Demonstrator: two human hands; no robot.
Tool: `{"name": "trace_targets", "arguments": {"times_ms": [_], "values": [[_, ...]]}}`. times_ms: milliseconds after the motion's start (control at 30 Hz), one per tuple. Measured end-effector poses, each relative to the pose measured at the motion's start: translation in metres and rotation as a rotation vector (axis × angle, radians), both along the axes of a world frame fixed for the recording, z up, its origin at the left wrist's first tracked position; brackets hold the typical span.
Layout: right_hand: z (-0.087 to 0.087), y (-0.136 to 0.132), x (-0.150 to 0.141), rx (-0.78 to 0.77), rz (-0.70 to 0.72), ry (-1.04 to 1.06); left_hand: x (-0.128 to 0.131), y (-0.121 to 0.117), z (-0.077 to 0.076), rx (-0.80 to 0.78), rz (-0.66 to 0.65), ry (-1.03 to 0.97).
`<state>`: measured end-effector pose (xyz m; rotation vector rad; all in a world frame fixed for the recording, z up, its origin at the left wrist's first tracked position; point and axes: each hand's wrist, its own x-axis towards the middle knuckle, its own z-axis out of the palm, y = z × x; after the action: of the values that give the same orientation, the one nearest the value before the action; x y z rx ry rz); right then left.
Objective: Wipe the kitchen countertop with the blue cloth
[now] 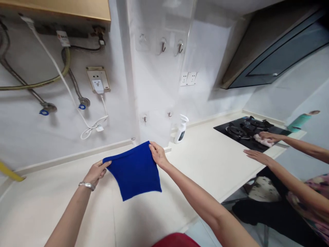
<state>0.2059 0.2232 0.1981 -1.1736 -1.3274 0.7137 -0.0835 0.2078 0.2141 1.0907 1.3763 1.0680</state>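
Because the fingers (pixel 153 146) of the right hand (pixel 158 155) and the fingers (pixel 104 165) of the left hand (pixel 95 172) are closed in a pinch on two upper corners of a blue cloth (pixel 135 170), the cloth hangs spread between them above the white counter (pixel 205 171); this two-point hold appears to be what keeps it open and flat, with its lower edge hanging free. Neither hand has hold of anything else. A metal bracelet (pixel 86 186) sits just behind the left hand. Beyond the cloth, a white spray bottle (pixel 181 130) stands near the wall (pixel 154 92), apparently placed at the counter's back to stay within reach. To the right, a second person's hand (pixel 269 136) presses a pink cloth (pixel 263 140) onto a black gas hob (pixel 226 127), while that person's other hand (pixel 258 157) lies flat on the counter, seemingly for support.
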Motion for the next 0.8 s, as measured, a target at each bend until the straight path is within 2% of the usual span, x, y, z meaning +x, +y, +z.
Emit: {"name": "trace_targets", "arguments": {"times_ms": [133,200,233,300,333,433,500,567,600,633,700,800], "values": [[0.023,0.022,-0.009,0.071,-0.086,0.032,0.010,0.017,0.014,0.164,0.172,-0.075],[0.025,0.019,-0.008,0.059,-0.102,0.043,0.009,0.012,0.018,0.232,0.212,0.016],[0.021,0.013,-0.006,0.042,-0.103,0.037,0.007,0.005,0.017,0.253,0.211,0.087],[-0.001,-0.006,-0.001,0.002,-0.094,-0.009,0.000,-0.016,0.003,0.224,0.142,0.236],[-0.018,-0.018,0.003,-0.020,-0.086,-0.045,-0.003,-0.030,-0.011,0.164,0.077,0.288],[-0.089,-0.063,0.009,-0.144,-0.023,-0.170,-0.010,-0.078,-0.072,-0.122,-0.139,0.347],[-0.138,-0.093,0.010,-0.278,0.072,-0.202,-0.011,-0.111,-0.118,-0.266,-0.198,0.358],[-0.177,-0.119,0.010,-0.399,0.164,-0.216,-0.013,-0.138,-0.153,-0.292,-0.225,0.386],[-0.189,-0.129,0.012,-0.442,0.203,-0.219,-0.013,-0.149,-0.165,-0.286,-0.258,0.399],[-0.198,-0.137,0.014,-0.472,0.232,-0.223,-0.013,-0.158,-0.173,-0.273,-0.305,0.418],[-0.203,-0.147,0.022,-0.498,0.274,-0.237,-0.014,-0.168,-0.177,-0.252,-0.434,0.498],[-0.193,-0.150,0.035,-0.527,0.359,-0.253,-0.012,-0.166,-0.163,-0.201,-0.595,0.781]]}}
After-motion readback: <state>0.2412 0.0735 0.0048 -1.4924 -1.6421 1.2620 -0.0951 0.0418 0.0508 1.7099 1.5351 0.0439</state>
